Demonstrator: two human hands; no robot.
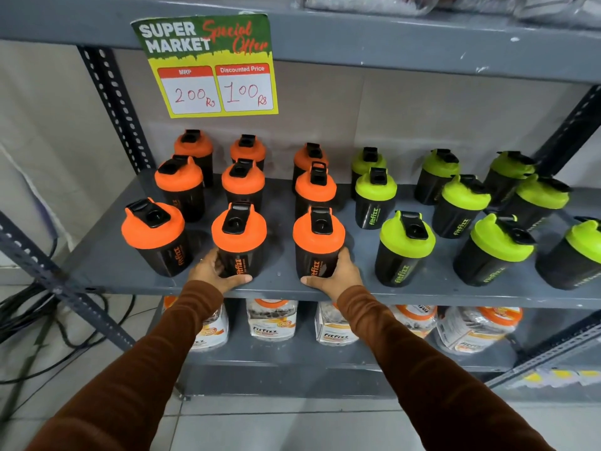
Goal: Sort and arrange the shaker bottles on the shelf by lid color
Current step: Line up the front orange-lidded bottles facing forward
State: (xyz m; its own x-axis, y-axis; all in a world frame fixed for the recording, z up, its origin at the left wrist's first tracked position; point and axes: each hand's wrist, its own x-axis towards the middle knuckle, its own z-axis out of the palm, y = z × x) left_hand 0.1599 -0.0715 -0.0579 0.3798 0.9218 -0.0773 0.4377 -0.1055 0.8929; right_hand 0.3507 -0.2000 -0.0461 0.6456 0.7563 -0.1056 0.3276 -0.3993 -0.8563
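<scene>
Black shaker bottles stand in rows on a grey metal shelf (279,288). Several with orange lids fill the left half, several with green lids the right half. My left hand (213,271) wraps the base of the front middle orange-lidded bottle (239,237). My right hand (335,275) grips the base of the front right orange-lidded bottle (318,240). Both bottles stand upright on the shelf near its front edge. Just to the right is the nearest green-lidded bottle (405,247). At the front left stands another orange-lidded bottle (154,234), untouched.
A yellow price sign (211,66) hangs from the shelf above. White jars with orange lids (271,317) line the lower shelf. Perforated steel uprights (113,105) frame the rack. Black cables (39,317) lie on the floor at the left.
</scene>
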